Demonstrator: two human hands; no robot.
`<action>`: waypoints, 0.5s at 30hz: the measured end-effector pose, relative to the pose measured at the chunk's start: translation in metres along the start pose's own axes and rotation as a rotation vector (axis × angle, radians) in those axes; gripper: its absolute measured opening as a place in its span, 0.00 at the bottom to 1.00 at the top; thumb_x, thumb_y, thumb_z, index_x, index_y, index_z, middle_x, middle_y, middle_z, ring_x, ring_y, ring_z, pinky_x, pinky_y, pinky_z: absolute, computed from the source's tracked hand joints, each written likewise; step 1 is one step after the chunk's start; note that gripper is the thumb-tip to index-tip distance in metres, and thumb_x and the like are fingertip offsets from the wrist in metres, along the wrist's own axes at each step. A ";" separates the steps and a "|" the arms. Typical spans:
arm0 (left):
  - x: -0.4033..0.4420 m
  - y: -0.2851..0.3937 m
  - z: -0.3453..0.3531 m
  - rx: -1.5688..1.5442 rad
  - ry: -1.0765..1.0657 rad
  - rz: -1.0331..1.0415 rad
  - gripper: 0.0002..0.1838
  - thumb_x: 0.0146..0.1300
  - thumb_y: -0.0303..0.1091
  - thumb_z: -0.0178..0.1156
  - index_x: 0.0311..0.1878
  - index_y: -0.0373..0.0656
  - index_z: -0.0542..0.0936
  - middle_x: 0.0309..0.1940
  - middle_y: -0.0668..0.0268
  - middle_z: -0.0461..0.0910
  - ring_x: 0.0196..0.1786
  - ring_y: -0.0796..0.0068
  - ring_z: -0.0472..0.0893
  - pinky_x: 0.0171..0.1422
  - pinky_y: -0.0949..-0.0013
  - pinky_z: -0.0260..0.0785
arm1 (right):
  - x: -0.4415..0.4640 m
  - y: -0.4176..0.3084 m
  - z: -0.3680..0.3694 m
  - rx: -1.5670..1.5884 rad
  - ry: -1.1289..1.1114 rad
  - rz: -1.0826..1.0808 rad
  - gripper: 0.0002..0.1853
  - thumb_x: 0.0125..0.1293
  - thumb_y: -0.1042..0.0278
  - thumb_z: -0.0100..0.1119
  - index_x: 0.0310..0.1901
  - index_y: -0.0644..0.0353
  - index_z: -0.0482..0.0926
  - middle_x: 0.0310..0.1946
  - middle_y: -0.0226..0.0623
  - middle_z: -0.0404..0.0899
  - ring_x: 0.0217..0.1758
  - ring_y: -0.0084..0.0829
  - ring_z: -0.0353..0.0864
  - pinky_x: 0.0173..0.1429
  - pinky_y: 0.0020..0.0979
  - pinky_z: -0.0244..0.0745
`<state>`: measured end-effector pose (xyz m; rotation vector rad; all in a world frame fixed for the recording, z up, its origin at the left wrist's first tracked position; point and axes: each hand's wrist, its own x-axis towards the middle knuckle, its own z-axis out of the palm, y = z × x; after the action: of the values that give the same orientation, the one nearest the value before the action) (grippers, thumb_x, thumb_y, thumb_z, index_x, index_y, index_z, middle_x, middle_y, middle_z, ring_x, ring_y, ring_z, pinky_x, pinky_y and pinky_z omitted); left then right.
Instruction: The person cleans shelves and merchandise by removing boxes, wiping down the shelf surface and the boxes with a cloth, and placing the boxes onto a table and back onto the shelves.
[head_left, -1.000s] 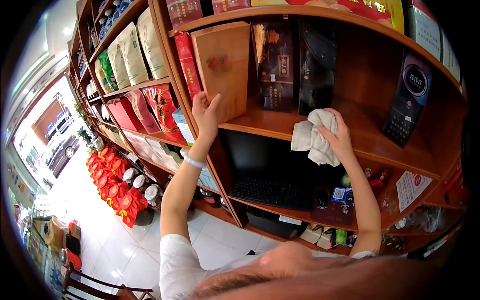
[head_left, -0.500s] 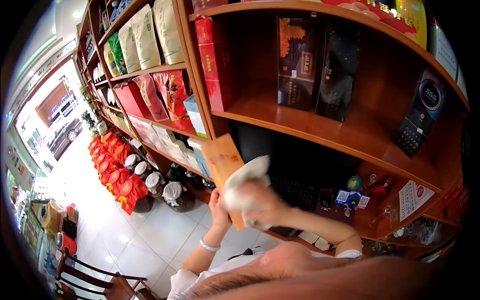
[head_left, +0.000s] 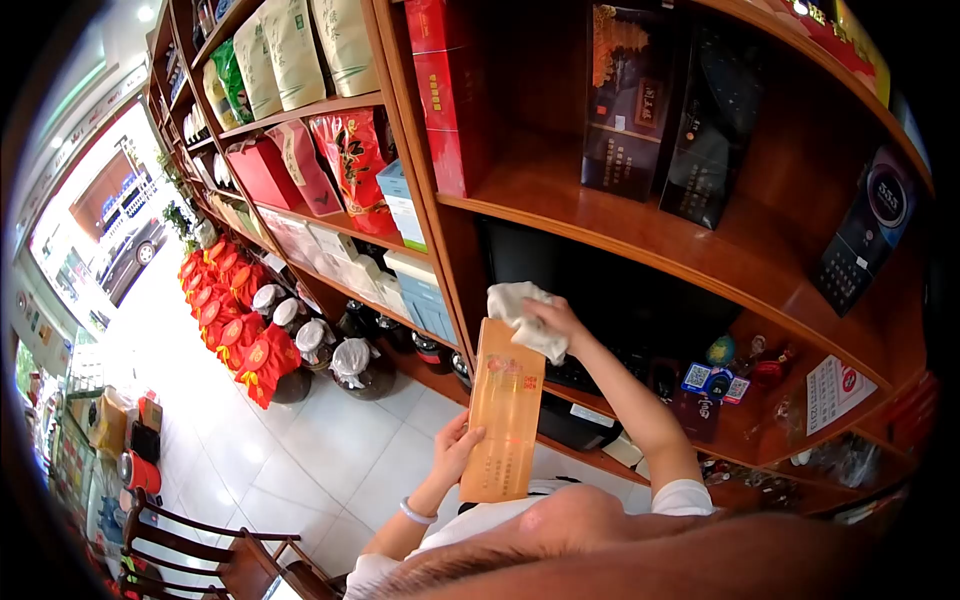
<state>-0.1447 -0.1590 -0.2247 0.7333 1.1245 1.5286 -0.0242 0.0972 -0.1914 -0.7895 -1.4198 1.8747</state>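
Below the open shelf (head_left: pixel 545 178), out over the floor (head_left: pixel 345 455), a flat orange-brown box (head_left: pixel 505 425) is held up, front face showing w/ a red print near the top & small dark lettering near the bottom. L hand (head_left: pixel 455 452) is closed on the box's L edge, lower half, thumb across the front; fingers behind are hidden. Pale bracelet (head_left: pixel 415 514) on the L wrist. R hand (head_left: pixel 553 318) grips a bunched whitish cloth (head_left: pixel 515 308) at the box's top R corner; can't tell how hard it presses. Box leans slightly, top end twd the black screen (head_left: pixel 610 290) under the shelf.

On the shelf: red box (head_left: pixel 436 100) at L end, 2 dark boxes (head_left: pixel 622 115) side by side nr the middle, black "555" box (head_left: pixel 868 232) at far R. QR-code stand (head_left: pixel 714 382) sits lower R. Off L: red-wrapped jars (head_left: pixel 228 330) in rows; wooden chair (head_left: pixel 252 572), bottom L.
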 end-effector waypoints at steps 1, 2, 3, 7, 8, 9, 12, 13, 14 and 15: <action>-0.002 0.005 -0.002 -0.002 -0.011 0.004 0.19 0.61 0.25 0.51 0.57 0.33 0.67 0.42 0.63 0.77 0.40 0.78 0.78 0.44 0.77 0.70 | 0.003 0.009 -0.015 0.312 -0.236 -0.065 0.19 0.64 0.56 0.47 0.48 0.64 0.72 0.43 0.40 0.77 0.44 0.37 0.78 0.49 0.35 0.75; -0.003 0.007 -0.003 -0.004 -0.021 0.004 0.20 0.61 0.24 0.51 0.57 0.33 0.67 0.42 0.63 0.77 0.41 0.79 0.77 0.44 0.77 0.70 | 0.005 0.026 -0.019 0.594 -0.262 0.104 0.20 0.65 0.56 0.43 0.48 0.65 0.71 0.44 0.42 0.76 0.45 0.37 0.77 0.49 0.34 0.75; 0.000 0.006 -0.003 -0.001 -0.028 0.000 0.20 0.61 0.24 0.51 0.57 0.33 0.67 0.42 0.63 0.77 0.41 0.79 0.77 0.44 0.77 0.70 | -0.015 0.010 0.004 0.875 -0.286 0.272 0.21 0.67 0.55 0.39 0.48 0.66 0.71 0.45 0.43 0.75 0.46 0.37 0.77 0.49 0.34 0.75; 0.030 0.010 -0.001 -0.154 0.121 0.235 0.16 0.62 0.27 0.51 0.52 0.33 0.70 0.41 0.63 0.78 0.39 0.77 0.78 0.44 0.76 0.71 | -0.067 0.038 0.069 0.574 -0.400 0.099 0.21 0.67 0.59 0.33 0.52 0.61 0.71 0.50 0.39 0.73 0.51 0.32 0.74 0.56 0.30 0.69; 0.037 0.015 -0.006 -0.212 0.203 0.320 0.14 0.62 0.29 0.51 0.49 0.32 0.71 0.41 0.63 0.78 0.38 0.75 0.78 0.44 0.75 0.71 | -0.068 0.041 0.074 0.558 -0.343 0.137 0.16 0.67 0.67 0.37 0.51 0.61 0.72 0.49 0.33 0.74 0.52 0.25 0.73 0.54 0.23 0.69; 0.043 0.017 -0.016 -0.210 0.190 0.319 0.14 0.62 0.29 0.51 0.49 0.32 0.71 0.41 0.63 0.78 0.38 0.75 0.78 0.44 0.75 0.71 | -0.068 0.037 0.073 0.558 -0.336 0.127 0.16 0.67 0.67 0.37 0.51 0.61 0.72 0.49 0.33 0.74 0.52 0.25 0.73 0.54 0.23 0.69; 0.048 0.028 -0.051 -0.220 0.273 0.311 0.14 0.65 0.34 0.49 0.47 0.32 0.71 0.39 0.63 0.77 0.37 0.75 0.78 0.41 0.74 0.71 | -0.080 0.008 0.065 0.023 -0.243 0.160 0.18 0.57 0.72 0.59 0.49 0.66 0.69 0.44 0.38 0.74 0.46 0.26 0.73 0.51 0.26 0.70; 0.046 0.034 -0.056 -0.247 0.268 0.312 0.14 0.65 0.35 0.49 0.46 0.32 0.71 0.38 0.63 0.77 0.37 0.77 0.77 0.40 0.74 0.71 | -0.090 -0.017 0.069 -0.212 -0.204 0.010 0.20 0.58 0.67 0.60 0.51 0.63 0.69 0.44 0.33 0.73 0.44 0.21 0.72 0.52 0.21 0.68; 0.045 0.035 -0.066 -0.277 0.252 0.341 0.15 0.65 0.34 0.48 0.48 0.32 0.71 0.40 0.62 0.76 0.39 0.75 0.77 0.43 0.73 0.72 | -0.095 -0.045 0.072 -0.340 -0.138 -0.074 0.21 0.56 0.69 0.61 0.50 0.63 0.69 0.44 0.34 0.73 0.44 0.23 0.72 0.51 0.22 0.69; 0.042 0.039 -0.065 -0.302 0.255 0.391 0.15 0.66 0.34 0.48 0.49 0.32 0.70 0.43 0.61 0.76 0.43 0.74 0.77 0.46 0.73 0.71 | -0.095 -0.072 0.073 -0.466 -0.071 -0.158 0.22 0.54 0.71 0.63 0.50 0.63 0.69 0.45 0.35 0.73 0.45 0.24 0.73 0.50 0.23 0.70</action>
<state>-0.2279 -0.1369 -0.2165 0.5823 0.9341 2.1169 -0.0135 -0.0049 -0.0972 -0.8013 -1.9411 1.4822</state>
